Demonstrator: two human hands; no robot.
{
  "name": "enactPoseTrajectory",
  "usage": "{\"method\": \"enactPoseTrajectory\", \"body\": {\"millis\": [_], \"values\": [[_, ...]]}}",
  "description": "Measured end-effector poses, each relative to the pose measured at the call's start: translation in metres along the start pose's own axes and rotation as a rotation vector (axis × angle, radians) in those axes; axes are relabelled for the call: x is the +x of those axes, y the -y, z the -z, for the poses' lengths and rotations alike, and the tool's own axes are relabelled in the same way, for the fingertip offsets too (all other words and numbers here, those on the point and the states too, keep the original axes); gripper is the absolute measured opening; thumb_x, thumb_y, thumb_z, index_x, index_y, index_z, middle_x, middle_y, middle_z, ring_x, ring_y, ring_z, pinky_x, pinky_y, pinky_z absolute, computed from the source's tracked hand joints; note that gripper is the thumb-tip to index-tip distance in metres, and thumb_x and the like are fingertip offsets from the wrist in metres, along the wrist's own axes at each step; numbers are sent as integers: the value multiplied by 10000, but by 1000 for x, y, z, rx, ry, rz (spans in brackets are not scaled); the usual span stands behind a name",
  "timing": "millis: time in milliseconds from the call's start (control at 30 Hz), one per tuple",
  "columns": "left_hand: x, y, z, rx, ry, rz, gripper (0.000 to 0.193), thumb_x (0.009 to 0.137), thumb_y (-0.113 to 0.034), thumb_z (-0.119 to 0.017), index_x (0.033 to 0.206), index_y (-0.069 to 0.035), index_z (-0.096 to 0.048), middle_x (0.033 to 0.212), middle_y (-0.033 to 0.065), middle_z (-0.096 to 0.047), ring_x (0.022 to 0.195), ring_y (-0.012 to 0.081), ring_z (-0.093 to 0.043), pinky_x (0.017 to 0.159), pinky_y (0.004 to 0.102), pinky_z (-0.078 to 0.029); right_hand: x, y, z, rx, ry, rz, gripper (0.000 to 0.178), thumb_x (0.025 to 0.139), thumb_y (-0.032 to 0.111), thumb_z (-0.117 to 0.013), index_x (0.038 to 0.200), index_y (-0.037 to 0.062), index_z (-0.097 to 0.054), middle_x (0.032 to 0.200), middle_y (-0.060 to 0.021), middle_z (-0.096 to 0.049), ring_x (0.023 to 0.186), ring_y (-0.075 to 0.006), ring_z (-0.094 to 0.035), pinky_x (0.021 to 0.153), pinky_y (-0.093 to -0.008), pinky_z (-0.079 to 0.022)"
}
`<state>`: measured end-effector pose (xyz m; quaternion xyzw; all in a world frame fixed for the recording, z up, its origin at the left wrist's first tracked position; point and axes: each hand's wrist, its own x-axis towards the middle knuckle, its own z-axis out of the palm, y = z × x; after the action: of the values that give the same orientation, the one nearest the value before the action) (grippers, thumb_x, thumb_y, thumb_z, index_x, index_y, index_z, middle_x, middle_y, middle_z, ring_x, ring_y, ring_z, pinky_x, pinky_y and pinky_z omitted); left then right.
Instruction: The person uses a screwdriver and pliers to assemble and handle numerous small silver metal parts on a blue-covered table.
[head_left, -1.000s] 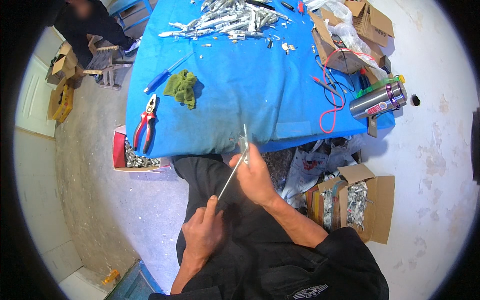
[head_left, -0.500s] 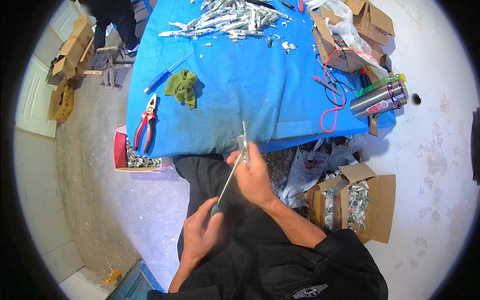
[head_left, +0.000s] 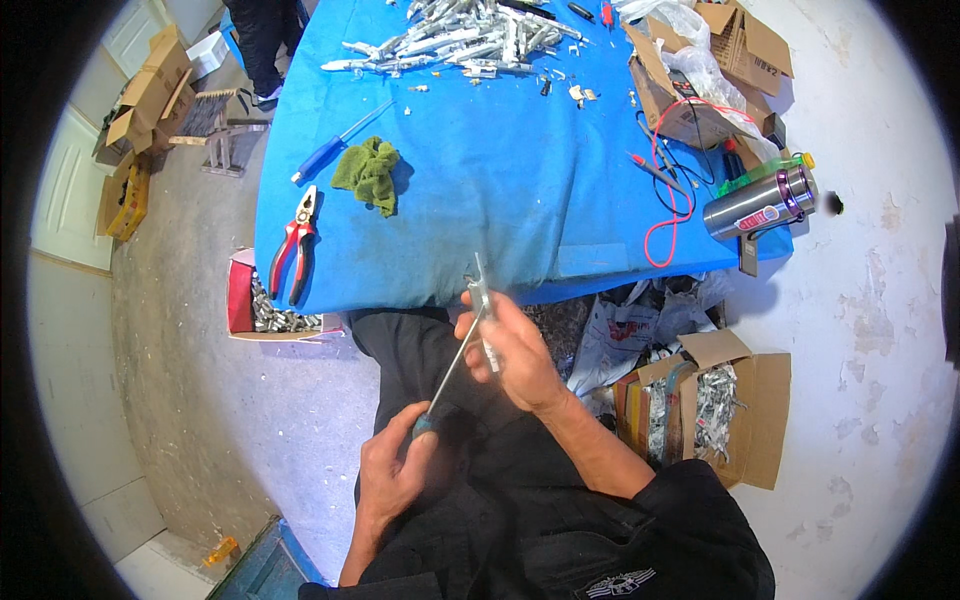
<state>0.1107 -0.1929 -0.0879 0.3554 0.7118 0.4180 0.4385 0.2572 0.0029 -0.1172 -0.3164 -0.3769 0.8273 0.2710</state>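
Low over my lap, my left hand (head_left: 392, 472) is closed round the dark teal handle of a screwdriver (head_left: 453, 371). Its thin metal shaft slants up and to the right. The tip meets a slim white-and-silver part (head_left: 481, 299) that my right hand (head_left: 524, 358) pinches between thumb and fingers. A thin metal strip sticks up from the top of this part, and its lower end shows below my fingers. Just beyond both hands is the near edge of the blue-covered table (head_left: 480, 200). What the part belongs to I cannot make out.
Pliers (head_left: 295, 246), a blue screwdriver (head_left: 340, 143) and a green cloth (head_left: 366, 175) lie on the table's left. A heap of similar parts (head_left: 450, 40) is at the back. A steel flask (head_left: 762, 203) lies right. Open boxes (head_left: 757, 418) flank my legs; a person (head_left: 262, 45) stands far left.
My right hand has turned slightly, and the part in it is tilted more to the left, showing more of its lower end. The person at far left has shifted right.
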Motion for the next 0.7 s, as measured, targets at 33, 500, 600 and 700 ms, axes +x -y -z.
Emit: {"method": "enactPoseTrajectory", "body": {"millis": [33,500,600,700], "values": [[-1,1,1,4,9,-12,356,978,-116,-680,1312,6,-699,1120,217,-780,1033,309,-781,916,378,-575,2,0,4,78,8,-28,365,1138,232,-507,1444,34,-534,1107,-47,-669,848,-80,-633,686,-260,-571],[-6,-15,3,4,43,1,350,965,-80,-695,1307,-5,-697,1068,212,-783,1000,304,-790,875,370,-580,9,5,12,395,114,-35,391,1157,296,-501,1431,20,-545,1098,-62,-646,852,-111,-611,601,-245,-496],[-7,-15,2,10,31,-20,343,971,-82,-691,1306,-4,-697,1068,222,-783,1001,322,-790,871,374,-581,9,10,14,413,101,-56,419,1162,306,-488,1472,28,-538,1096,-59,-650,843,-106,-606,599,-240,-492],[-5,-12,2,6,34,-14,338,980,-89,-684,1307,-1,-695,1054,213,-784,982,307,-788,861,369,-580,9,8,13,409,88,-58,428,1167,310,-475,1485,32,-538,1096,-57,-652,841,-103,-606,604,-234,-493]]}}
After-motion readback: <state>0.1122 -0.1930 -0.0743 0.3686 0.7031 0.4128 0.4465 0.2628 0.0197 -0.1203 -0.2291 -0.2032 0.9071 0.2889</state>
